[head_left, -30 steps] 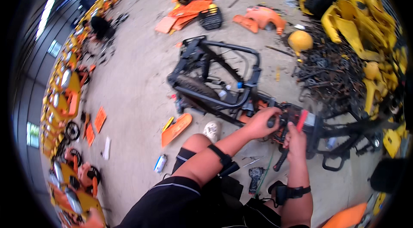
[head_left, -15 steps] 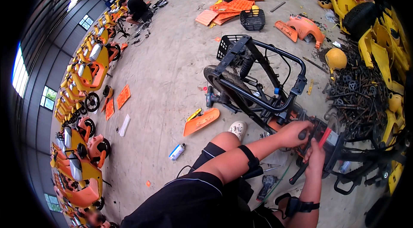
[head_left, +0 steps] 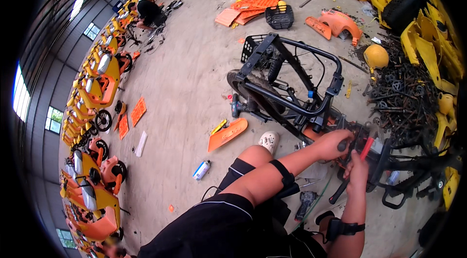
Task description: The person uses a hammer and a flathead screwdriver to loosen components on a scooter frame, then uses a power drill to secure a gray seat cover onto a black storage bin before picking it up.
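A black scooter frame (head_left: 279, 98) lies on the concrete floor in front of me. My left hand (head_left: 335, 144) is closed around a tool with a dark, rounded handle end (head_left: 342, 145), held against the frame's lower part. What the tool's far end touches is hidden. Just right of it, my right hand (head_left: 358, 166) grips a hammer (head_left: 368, 148) by its red and black handle. The hammer's head is up, blurred, beside the black and grey part of the frame; the handle's black end points down toward me.
A cordless drill (head_left: 306, 203) lies near my legs, another power tool (head_left: 236, 106) beside the wheel. An orange panel (head_left: 227, 135) and a spray can (head_left: 201, 170) lie left. Dark metal parts (head_left: 401, 92) and yellow shells (head_left: 430, 53) pile up right. Scooters (head_left: 99, 83) line the left wall; a person (head_left: 148, 13) crouches there.
The view has shifted slightly. Both hands keep their grips near the same part of the frame, and the hammer handle stands a little steeper.
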### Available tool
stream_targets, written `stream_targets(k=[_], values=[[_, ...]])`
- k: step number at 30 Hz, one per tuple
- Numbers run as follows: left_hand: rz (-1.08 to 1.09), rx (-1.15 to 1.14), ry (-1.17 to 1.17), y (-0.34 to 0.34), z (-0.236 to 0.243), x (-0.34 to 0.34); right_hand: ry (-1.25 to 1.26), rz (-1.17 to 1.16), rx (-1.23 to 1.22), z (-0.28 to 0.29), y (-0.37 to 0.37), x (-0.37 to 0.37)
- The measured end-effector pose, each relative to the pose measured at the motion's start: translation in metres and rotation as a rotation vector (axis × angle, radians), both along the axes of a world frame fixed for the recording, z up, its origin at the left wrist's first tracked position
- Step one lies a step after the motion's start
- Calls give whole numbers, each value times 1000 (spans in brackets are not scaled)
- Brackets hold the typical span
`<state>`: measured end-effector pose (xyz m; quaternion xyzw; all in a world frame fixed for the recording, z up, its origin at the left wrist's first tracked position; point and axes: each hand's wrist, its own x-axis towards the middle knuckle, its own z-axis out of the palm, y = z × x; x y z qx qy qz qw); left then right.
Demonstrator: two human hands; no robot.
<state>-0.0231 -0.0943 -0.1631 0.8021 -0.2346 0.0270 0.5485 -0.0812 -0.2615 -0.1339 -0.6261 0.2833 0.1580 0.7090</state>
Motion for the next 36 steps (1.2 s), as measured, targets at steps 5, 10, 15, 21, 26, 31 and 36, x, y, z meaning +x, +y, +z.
stream_targets(k=[5, 10, 15, 21, 26, 31, 36], values=[[-17, -36, -30, 5, 3, 4, -32, 8, -5, 2, 4, -2], [-54, -10, 0, -2, 10, 2, -9, 1, 49, 2, 1, -1], [-38, 61, -17, -8, 5, -3, -9, 23, 40, 13, 6, -3], [-8, 5, 80, -6, 12, -4, -62, 24, 1, 17, 6, -1], [-2, 10, 36, -8, 21, 5, -164, 41, -209, -4, -7, 4], [39, -102, 72, -7, 8, 16, -362, 119, -554, 35, -3, 1], [6, -113, 114, -9, 13, 22, -326, 151, -583, 50, -13, -5]])
